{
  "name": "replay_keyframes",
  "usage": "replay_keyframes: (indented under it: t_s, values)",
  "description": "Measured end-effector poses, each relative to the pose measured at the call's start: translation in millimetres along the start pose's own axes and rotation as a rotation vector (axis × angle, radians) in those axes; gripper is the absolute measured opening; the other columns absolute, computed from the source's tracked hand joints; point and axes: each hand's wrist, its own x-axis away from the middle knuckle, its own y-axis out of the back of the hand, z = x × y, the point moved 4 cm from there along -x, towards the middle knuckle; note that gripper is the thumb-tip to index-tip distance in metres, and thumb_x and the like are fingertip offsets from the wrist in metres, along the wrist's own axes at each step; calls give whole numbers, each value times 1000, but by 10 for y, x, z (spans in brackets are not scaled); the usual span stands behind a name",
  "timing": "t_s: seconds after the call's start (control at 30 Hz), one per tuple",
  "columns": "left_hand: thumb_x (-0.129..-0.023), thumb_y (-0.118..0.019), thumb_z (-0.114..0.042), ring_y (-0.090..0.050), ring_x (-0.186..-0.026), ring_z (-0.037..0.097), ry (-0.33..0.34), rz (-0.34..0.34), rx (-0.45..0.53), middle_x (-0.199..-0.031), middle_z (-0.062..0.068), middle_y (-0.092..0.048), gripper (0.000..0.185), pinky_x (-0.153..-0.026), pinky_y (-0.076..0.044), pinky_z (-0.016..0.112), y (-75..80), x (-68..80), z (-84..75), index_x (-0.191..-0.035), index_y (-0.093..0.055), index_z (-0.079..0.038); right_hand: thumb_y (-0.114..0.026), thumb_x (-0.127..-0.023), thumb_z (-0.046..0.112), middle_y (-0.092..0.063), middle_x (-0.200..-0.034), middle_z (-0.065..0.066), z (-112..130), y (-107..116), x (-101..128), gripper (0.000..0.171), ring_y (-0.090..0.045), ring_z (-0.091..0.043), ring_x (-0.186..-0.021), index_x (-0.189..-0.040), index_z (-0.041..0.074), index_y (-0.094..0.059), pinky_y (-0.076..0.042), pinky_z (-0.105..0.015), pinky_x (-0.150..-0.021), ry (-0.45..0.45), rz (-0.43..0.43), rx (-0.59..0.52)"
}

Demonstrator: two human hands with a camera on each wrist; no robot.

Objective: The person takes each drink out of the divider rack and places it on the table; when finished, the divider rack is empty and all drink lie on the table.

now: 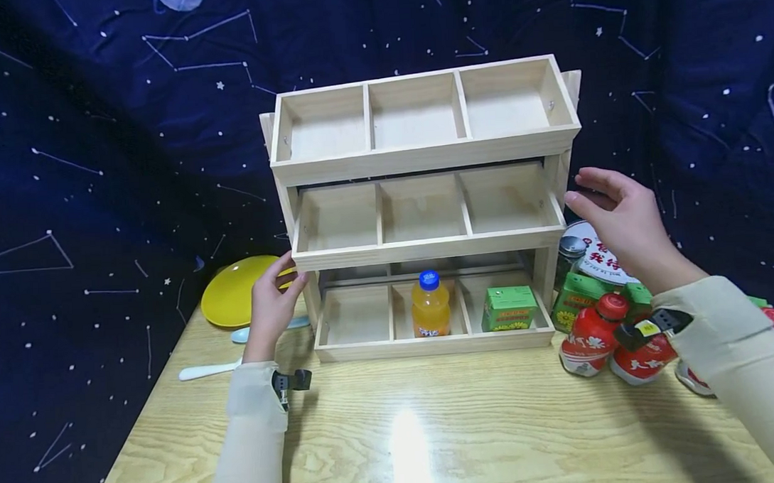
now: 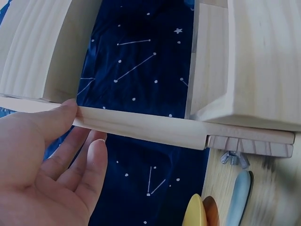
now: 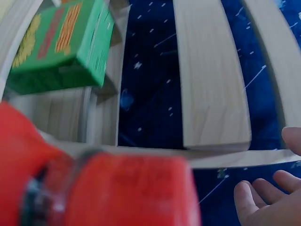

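**Two hands at the ends of a three-tier wooden rack**

Because the wooden rack (image 1: 424, 212) stands upright near the back of the desk (image 1: 432, 425), its stepped tiers leaning toward the person, each tray can be reached from the front. The left hand (image 1: 270, 302) is raised to the left end of the middle tier (image 1: 424, 215); in the left wrist view its thumb (image 2: 56, 117) lies on the front rail while the other fingers (image 2: 84, 165) stay straight and loosely spread beneath it, not clamped round the wood. The right hand (image 1: 617, 219) hovers just beside the right end of that tier, fingers relaxed and slightly parted, holding nothing; whether it touches the rack I cannot tell.

The bottom tier holds an orange drink bottle (image 1: 430, 305) in its middle compartment and a green carton (image 1: 508, 307) in the right one; the upper two tiers show bare wood. Red-capped bottles (image 1: 591, 337) and more green cartons (image 1: 577, 295) crowd the desk to the rack's right, near the right arm. A yellow plate (image 1: 235, 293) and a white spoon (image 1: 206, 370) lie to its left.
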Motion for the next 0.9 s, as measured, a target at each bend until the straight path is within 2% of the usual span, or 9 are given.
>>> replay_keyframes:
  t_s: [0.17, 0.27, 0.4, 0.5, 0.77, 0.9]
  values:
    - [-94, -69, -16, -63, -113, 34, -8, 19, -53, -133, 14, -58, 52, -94, -52, 48, 24, 19, -27, -144, -52, -13, -55, -99, 41, -28, -160, -11, -92, -61, -216, 72, -32, -32, -143, -159, 21, -21, -31, -44, -112, -62, 75, -37]
    - [-95, -69, -19, -63, -113, 32, -6, 41, -74, -133, 12, -59, 52, -93, -53, 47, 54, 53, -42, -144, -52, -13, -55, -100, 39, -23, -161, -14, -127, -102, -312, 76, -28, -35, -144, -160, 20, -14, -29, -48, -112, -78, 153, -78]
    - [-95, -68, -22, -63, -113, 30, -12, 86, -86, -133, 10, -60, 53, -93, -53, 45, 106, 114, -64, -144, -51, -14, -56, -100, 37, -24, -159, -21, -129, -159, -371, 76, -30, -39, -142, -159, 14, -14, -30, -55, -110, -85, 244, -78]
    - [-95, -68, -23, -63, -113, 30, -32, 100, -105, -132, 9, -60, 53, -92, -54, 44, 131, 151, -106, -144, -51, -15, -54, -102, 35, -25, -157, -25, -125, -169, -372, 74, -31, -43, -139, -159, 10, -14, -31, -58, -108, -104, 270, -52]
    - [-94, -70, -23, -65, -108, 28, -122, 9, -113, -124, 8, -64, 47, -84, -55, 44, 176, 276, -321, -138, -58, -11, -49, -105, 27, -24, -157, -26, -43, -223, -382, 66, -30, -43, -140, -158, 6, -15, -31, -59, -107, -165, 273, -110]
    - [-93, -71, -20, -66, -104, 25, -157, -91, -93, -119, 7, -65, 40, -81, -55, 35, 180, 330, -445, -130, -63, -9, -47, -106, 26, -25, -156, -26, -50, -241, -392, 64, -32, -42, -139, -158, 6, -16, -32, -58, -107, -188, 256, -138]
